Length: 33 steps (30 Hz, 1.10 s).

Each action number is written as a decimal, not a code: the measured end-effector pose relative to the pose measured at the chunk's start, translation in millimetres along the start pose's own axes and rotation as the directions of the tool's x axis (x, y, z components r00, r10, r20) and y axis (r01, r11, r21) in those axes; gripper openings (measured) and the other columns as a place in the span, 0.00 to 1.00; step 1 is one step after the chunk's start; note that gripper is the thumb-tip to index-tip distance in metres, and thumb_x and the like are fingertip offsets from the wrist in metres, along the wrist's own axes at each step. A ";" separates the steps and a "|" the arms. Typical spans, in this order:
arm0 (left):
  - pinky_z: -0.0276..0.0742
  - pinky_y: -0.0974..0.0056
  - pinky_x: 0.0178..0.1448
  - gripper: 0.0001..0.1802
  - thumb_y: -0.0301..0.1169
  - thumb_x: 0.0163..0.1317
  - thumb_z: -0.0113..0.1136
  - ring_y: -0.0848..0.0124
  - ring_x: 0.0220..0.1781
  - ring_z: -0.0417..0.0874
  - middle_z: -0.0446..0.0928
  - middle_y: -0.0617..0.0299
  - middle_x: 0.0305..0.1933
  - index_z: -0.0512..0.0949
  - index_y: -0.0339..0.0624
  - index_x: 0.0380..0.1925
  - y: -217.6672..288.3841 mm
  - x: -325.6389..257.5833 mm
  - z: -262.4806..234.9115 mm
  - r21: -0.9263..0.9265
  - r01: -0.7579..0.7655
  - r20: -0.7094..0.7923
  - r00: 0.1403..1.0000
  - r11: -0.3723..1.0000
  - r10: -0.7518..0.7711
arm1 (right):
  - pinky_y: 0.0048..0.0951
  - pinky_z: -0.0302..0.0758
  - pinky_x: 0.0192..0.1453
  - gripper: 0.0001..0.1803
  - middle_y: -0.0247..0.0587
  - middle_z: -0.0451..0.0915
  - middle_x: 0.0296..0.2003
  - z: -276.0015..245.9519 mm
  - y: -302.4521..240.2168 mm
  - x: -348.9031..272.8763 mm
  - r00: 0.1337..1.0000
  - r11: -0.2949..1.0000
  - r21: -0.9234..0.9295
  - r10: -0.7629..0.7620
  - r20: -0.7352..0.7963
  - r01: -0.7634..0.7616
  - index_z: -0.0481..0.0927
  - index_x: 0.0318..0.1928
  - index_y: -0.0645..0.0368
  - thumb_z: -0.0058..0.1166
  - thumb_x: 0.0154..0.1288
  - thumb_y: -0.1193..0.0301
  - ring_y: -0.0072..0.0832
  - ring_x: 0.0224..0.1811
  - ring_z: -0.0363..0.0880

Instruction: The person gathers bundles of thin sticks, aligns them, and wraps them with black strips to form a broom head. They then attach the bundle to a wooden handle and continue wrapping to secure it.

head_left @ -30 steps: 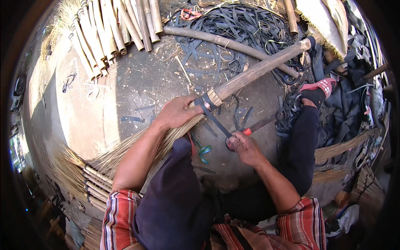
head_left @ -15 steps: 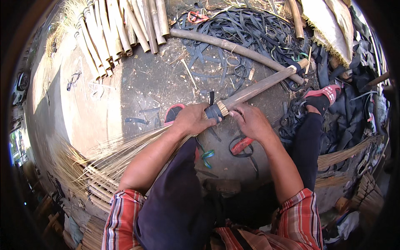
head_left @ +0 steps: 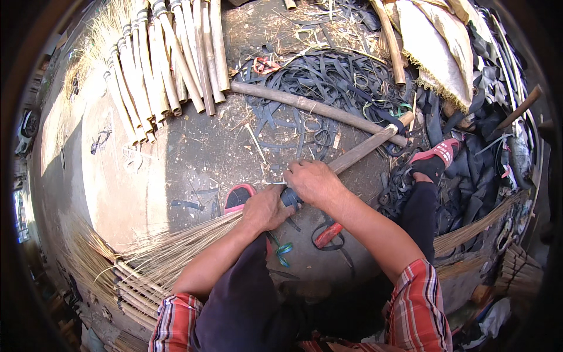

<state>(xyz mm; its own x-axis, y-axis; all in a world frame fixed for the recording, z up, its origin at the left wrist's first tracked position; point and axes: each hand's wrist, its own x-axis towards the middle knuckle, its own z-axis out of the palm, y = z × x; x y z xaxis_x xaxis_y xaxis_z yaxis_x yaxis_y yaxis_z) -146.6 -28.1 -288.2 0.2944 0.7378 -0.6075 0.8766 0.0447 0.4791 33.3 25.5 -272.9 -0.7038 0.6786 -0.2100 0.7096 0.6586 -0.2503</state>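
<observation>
A straw broom lies slantwise across my lap, its long pale bristles (head_left: pixel 182 234) fanning to the lower left and its wooden handle (head_left: pixel 362 148) reaching to the upper right. My left hand (head_left: pixel 265 206) is closed round the broom's neck, just below a black rubber strip binding (head_left: pixel 288 198). Directly over the binding, my right hand (head_left: pixel 314 183) has its fingers curled down; its palm side is hidden. A thin, pale, line-like piece shows between the two hands, too small to name. Below my right wrist lies a red object (head_left: pixel 328 234) with a black strip looped about it.
Tangled black rubber strips (head_left: pixel 340 82) cover the ground ahead. A bamboo pole (head_left: pixel 316 107) crosses there, touching the handle's far end. Several brooms with bamboo handles (head_left: pixel 158 70) lie at the upper left. A pale sack (head_left: pixel 437 53) and a pink shoe (head_left: pixel 437 154) are at the right.
My right hand has moved left from the handle onto the binding, now covering the broom's bound end. The view has tilted upward, showing more ground ahead. My left hand keeps its grip.
</observation>
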 end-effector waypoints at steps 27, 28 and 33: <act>0.79 0.55 0.67 0.53 0.64 0.50 0.74 0.46 0.61 0.87 0.84 0.32 0.57 0.79 0.27 0.62 -36.6 32.1 3.9 -0.301 0.119 0.073 0.992 0.946 -0.102 | 0.53 0.79 0.48 0.13 0.54 0.79 0.44 99.7 -91.7 -57.7 0.654 0.575 0.766 0.702 -0.282 -0.287 0.74 0.50 0.62 0.63 0.72 0.72 0.58 0.46 0.82; 0.79 0.55 0.67 0.53 0.63 0.50 0.73 0.46 0.61 0.87 0.84 0.32 0.57 0.79 0.27 0.62 -36.7 32.6 3.9 -0.301 0.112 0.070 0.993 0.947 -0.095 | 0.53 0.79 0.49 0.13 0.54 0.78 0.44 100.1 -93.5 -55.1 0.633 0.579 0.766 0.711 -0.307 -0.279 0.74 0.50 0.62 0.63 0.71 0.72 0.58 0.46 0.81; 0.79 0.54 0.67 0.52 0.63 0.51 0.72 0.46 0.63 0.86 0.84 0.31 0.56 0.79 0.27 0.62 -39.1 29.4 6.8 -0.337 0.057 0.030 0.998 0.940 -0.050 | 0.54 0.79 0.48 0.13 0.55 0.77 0.43 102.8 -98.1 -49.5 0.595 0.617 0.725 0.718 -0.360 -0.306 0.74 0.49 0.63 0.62 0.69 0.74 0.58 0.43 0.81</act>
<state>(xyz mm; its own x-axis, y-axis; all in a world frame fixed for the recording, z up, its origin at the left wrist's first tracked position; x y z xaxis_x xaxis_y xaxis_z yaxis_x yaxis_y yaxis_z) -169.6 -12.7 -329.1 0.2613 0.7142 -0.6493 0.7120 0.3116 0.6292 -4.7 -106.1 -335.1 0.1023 0.9941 0.0356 0.6300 -0.0370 -0.7757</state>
